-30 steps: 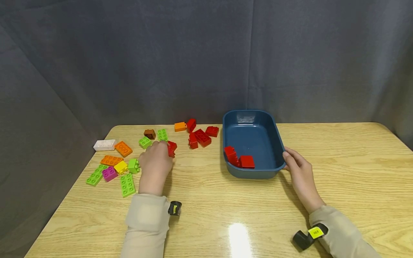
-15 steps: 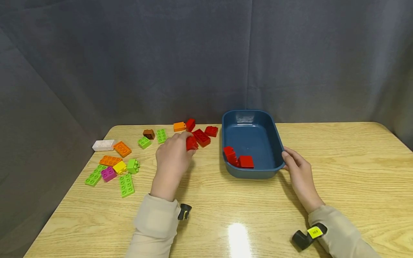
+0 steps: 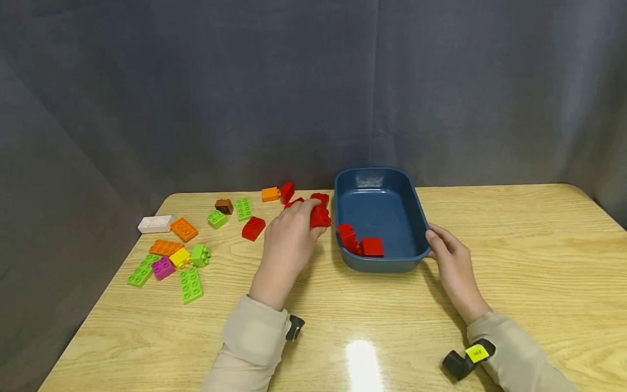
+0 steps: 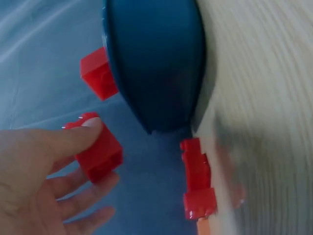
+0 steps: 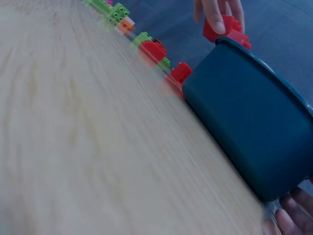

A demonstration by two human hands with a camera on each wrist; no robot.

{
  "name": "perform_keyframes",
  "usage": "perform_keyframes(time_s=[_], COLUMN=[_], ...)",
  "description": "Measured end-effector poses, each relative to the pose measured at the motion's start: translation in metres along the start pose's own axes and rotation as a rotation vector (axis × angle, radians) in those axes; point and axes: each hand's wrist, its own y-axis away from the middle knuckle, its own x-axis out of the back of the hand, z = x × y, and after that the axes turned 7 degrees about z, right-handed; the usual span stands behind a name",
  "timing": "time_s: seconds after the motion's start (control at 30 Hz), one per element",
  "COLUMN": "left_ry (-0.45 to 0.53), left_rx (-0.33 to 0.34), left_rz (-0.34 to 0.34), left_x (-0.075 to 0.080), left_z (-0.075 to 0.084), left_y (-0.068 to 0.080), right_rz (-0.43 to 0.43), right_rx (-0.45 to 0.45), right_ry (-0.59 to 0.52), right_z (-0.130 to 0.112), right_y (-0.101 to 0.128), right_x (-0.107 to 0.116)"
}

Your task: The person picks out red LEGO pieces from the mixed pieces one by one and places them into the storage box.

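In the head view my left hand (image 3: 290, 231) pinches a red building brick (image 3: 320, 216) in the air left of a blue bin (image 3: 377, 265). The left wrist view shows this red brick (image 4: 100, 152) between thumb and fingers, studs to one side. Two red bricks are inside the bin: one tilted brick (image 3: 348, 238) against the left wall and one flat brick (image 3: 372, 247) beside it. My right hand (image 3: 452, 267) grips the bin's right rim, thumb on top; its fingers (image 5: 296, 210) show partly under the bin in the right wrist view.
Left of the bin lie more red bricks, including one red brick (image 3: 253, 228) apart and one by the orange brick (image 3: 270, 194). Farther left are green, yellow, purple, brown and orange pieces and a white brick (image 3: 155, 224). A grey curtain (image 3: 294, 98) stands behind the table.
My left hand has moved right toward the bin, carrying a red brick from the left group. A red brick on the table has come into view behind it. The right hand stays at the rim.
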Motion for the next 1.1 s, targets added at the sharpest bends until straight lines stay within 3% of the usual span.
perform_keyframes(time_s=[0.13, 0.4, 0.83, 1.1], left_ry=[0.061, 0.175, 0.185, 0.168], left_rx=[-0.004, -0.013, -0.031, -0.065], left_rz=[0.009, -0.039, -0.138, -0.129], left_x=[-0.008, -0.019, -0.023, -0.028], left_z=[0.002, 0.006, 0.027, 0.035], left_y=[-0.005, -0.015, -0.024, -0.024], right_rz=[0.007, 0.014, 0.016, 0.014], right_rx=[0.007, 0.018, 0.007, -0.003], right_ry=[0.007, 0.009, 0.005, -0.008], right_z=[-0.002, -0.002, -0.003, -0.003], right_y=[0.000, 0.002, 0.000, -0.001], right_x=[0.000, 0.000, -0.002, 0.000])
